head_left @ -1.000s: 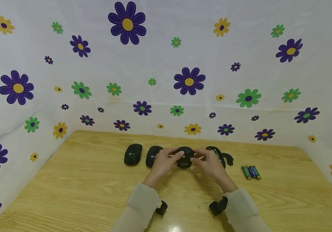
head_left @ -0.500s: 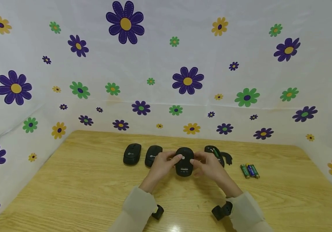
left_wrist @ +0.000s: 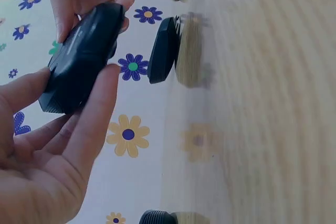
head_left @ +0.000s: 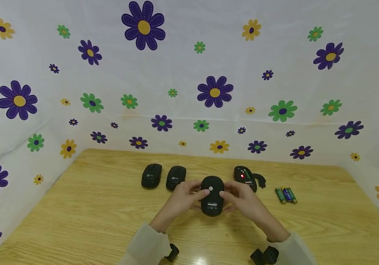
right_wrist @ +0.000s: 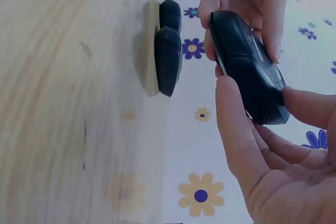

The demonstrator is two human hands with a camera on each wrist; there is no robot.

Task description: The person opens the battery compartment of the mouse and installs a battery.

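Note:
A black computer mouse (head_left: pixel 212 200) is held between both hands above the table, its underside with a white label and a pale round spot facing the head camera. My left hand (head_left: pixel 183 197) grips its left side, thumb on the underside and fingers behind. My right hand (head_left: pixel 240 197) holds the right side likewise. In the left wrist view the mouse (left_wrist: pixel 84 59) is tilted between the fingers. The right wrist view shows the mouse (right_wrist: pixel 247 66) from its other side, pinched by both hands.
Two black mice, one at far left (head_left: pixel 151 176) and one beside it (head_left: pixel 176 177), sit upright on the wooden table (head_left: pixel 93 206). An overturned mouse (head_left: pixel 245 178) shows a red light and a battery; a curved black cover (head_left: pixel 259 180) lies beside it. Several batteries (head_left: pixel 286 195) lie at right.
Both hands have brought the mouse down and closer to the body, and its underside has turned to face the head camera more fully. A red light now shows on the overturned mouse.

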